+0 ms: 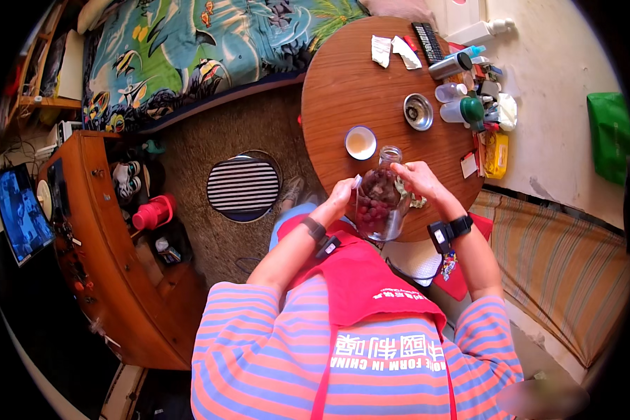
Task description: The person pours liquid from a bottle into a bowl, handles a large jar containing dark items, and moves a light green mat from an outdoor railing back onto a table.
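A clear glass bottle (383,203) with dark red, grape-like fruit inside leans over the near edge of the table, its uncapped mouth pointing away from me. My right hand (421,180) is closed around its upper right side, just below the neck. At the bottle's left side, my left hand (341,198) is closed, with a small pale, cap-like piece (357,181) at its fingertips. Whether those fingers also press the glass is hard to see. Beyond the bottle stand a white bowl (360,143) of cloudy, pale liquid and a metal bowl (418,112) with something dark in it.
The round wooden table (343,84) bears crumpled white paper (405,53), a black remote (428,42) and several bottles along the wall side, including a green-lidded one (472,110). A striped stool (243,187) stands left of the table, near a wooden cabinet (94,259).
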Available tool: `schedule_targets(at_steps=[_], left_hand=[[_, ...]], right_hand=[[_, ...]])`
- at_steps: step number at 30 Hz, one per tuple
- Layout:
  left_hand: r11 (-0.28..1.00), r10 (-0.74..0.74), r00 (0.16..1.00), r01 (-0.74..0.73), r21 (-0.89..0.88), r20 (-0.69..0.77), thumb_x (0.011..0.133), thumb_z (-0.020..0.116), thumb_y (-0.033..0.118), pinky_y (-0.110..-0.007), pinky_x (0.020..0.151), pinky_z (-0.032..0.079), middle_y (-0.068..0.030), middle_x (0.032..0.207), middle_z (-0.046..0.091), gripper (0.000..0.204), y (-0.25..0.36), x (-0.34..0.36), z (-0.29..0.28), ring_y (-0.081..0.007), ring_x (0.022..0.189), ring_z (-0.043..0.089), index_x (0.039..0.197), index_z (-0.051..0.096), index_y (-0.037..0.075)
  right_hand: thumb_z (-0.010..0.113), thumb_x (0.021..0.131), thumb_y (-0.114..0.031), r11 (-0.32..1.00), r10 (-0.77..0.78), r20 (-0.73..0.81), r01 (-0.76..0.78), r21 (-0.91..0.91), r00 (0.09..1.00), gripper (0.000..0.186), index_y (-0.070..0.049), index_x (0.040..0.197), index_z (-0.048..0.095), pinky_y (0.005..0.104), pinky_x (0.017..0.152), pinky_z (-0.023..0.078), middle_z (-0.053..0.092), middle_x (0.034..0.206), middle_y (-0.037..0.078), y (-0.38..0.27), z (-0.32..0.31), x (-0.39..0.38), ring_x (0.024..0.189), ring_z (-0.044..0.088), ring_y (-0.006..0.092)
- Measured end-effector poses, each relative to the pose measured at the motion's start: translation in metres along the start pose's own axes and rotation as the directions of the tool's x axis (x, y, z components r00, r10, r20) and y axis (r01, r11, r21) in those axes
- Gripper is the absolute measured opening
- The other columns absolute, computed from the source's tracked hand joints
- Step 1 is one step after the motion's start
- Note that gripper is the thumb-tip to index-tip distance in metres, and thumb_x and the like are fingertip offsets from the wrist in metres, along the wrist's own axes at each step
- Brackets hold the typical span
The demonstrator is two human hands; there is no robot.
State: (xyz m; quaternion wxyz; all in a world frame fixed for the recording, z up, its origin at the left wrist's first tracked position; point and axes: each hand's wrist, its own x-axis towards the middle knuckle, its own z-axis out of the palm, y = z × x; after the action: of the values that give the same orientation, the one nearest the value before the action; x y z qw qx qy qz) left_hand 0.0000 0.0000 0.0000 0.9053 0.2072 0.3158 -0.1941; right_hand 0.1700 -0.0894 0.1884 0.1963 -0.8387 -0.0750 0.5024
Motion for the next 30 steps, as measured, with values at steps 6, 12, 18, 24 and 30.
schedule_targets(at_steps=[6,12,18,24,30], left_hand=[[0.932,0.219,0.976,-0.206,0.297,-0.012,0.098,0.047,0.026,-0.031,0.082,0.047,-0.0023,0.094,0.063,0.026,0.036,-0.016,0.004,-0.0142,0.091,0.059,0.098,0.063,0.006],[0.9,0.269,0.961,-0.274,0.34,0.063,0.097,0.052,0.027,-0.029,0.088,0.046,-0.0031,0.103,0.065,0.029,0.061,-0.049,0.008,-0.0121,0.096,0.058,0.109,0.063,0.002],[0.722,0.496,0.868,-0.417,0.552,0.006,0.095,0.059,0.022,-0.021,0.058,0.045,0.0008,0.079,0.066,0.023,0.077,-0.076,0.03,-0.0061,0.065,0.056,0.094,0.069,0.002],[0.675,0.455,0.89,-0.363,0.642,0.024,0.093,0.062,0.016,-0.02,0.058,0.046,0.0004,0.079,0.065,0.016,0.081,-0.109,0.072,-0.0049,0.066,0.056,0.099,0.067,0.001],[0.525,0.572,0.807,-0.497,0.691,0.147,0.09,0.064,0.006,-0.019,0.062,0.049,-0.0006,0.082,0.063,0.013,0.069,-0.102,0.119,-0.0041,0.073,0.059,0.087,0.052,0.004]], right_hand=[[0.064,0.09,-0.037,0.918,-0.269,-0.136,0.296,0.264,0.954,0.038,-0.006,0.069,0.059,0.0243,0.049,0.034,0.049,0.06,-0.005,0.035,0.022,-0.033,0.055,0.043,0.005],[0.068,0.091,-0.029,0.861,-0.275,-0.149,0.312,0.401,0.95,0.026,-0.006,0.078,0.063,0.0209,0.049,0.034,0.05,0.064,-0.008,0.043,0.044,-0.065,0.056,0.043,0.002],[0.069,0.09,-0.031,0.823,-0.296,-0.22,0.365,0.435,0.929,0.025,-0.006,0.084,0.066,0.0194,0.046,0.035,0.051,0.063,-0.007,0.078,0.053,-0.065,0.051,0.045,0.0018],[0.069,0.09,-0.031,0.784,-0.262,-0.315,0.391,0.482,0.912,0.025,-0.006,0.092,0.066,0.02,0.048,0.039,0.054,0.065,-0.005,0.094,0.059,-0.066,0.053,0.049,0.0036],[0.068,0.09,-0.029,0.761,-0.266,-0.322,0.403,0.508,0.909,0.025,-0.005,0.093,0.065,0.0217,0.051,0.042,0.055,0.066,-0.004,0.104,0.053,-0.067,0.055,0.05,0.0041]])
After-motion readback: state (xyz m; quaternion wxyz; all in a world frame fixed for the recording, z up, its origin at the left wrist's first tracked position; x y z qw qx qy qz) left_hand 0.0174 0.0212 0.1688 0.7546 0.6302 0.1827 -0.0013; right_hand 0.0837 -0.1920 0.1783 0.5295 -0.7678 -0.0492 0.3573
